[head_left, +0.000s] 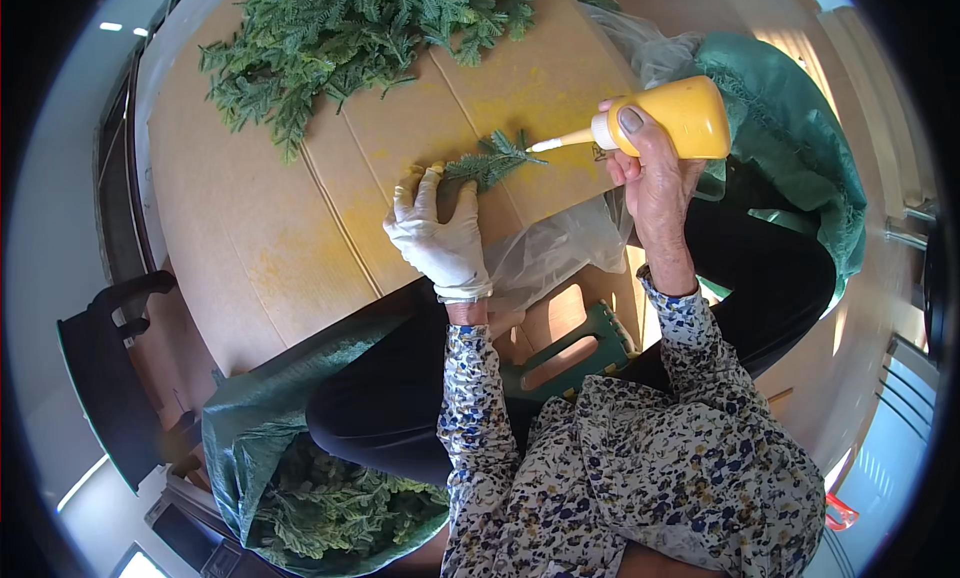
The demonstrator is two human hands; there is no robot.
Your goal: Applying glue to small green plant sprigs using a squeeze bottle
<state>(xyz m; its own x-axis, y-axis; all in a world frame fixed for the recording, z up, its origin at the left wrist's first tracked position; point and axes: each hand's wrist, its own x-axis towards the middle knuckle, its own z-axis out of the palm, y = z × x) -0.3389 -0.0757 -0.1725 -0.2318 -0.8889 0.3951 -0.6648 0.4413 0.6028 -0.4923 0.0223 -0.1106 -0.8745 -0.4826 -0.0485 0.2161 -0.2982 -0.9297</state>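
Note:
My left hand (437,228), in a white glove with yellow-stained fingertips, pinches the base of a small green artificial fir sprig (490,162) over the cardboard. Bare, my right hand (655,168) grips a yellow squeeze bottle (680,118) tipped on its side. The bottle's long nozzle points left, and its white tip meets or nearly meets the sprig's needles; I cannot tell which. Yellow smears mark the cardboard sheet (270,208) beneath. A large heap of similar green sprigs (350,38) lies at the far side of the cardboard.
A green woven sack (780,108) with clear plastic beside it stands at the right. Near my left knee, another green sack (240,428) holds more fir sprigs (340,503). Between my legs is a green plastic stool (575,353). A black chair (105,378) stands at the left.

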